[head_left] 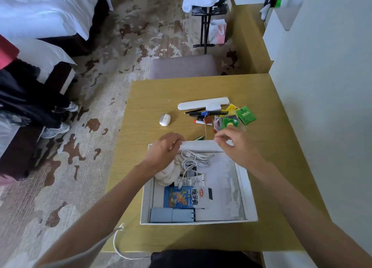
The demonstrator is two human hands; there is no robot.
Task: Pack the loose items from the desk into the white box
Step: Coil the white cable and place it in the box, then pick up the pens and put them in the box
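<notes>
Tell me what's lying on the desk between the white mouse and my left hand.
Nothing; the head view shows only bare desk between the mouse and the left hand, which grips a white piece at the box's far edge.

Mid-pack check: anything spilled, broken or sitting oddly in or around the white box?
Nothing spilled or broken. The white cable lies in a loose tangle in the white box, and small items sit heaped untidily on the desk beyond it. The left hand grips a white piece at the far rim.
</notes>
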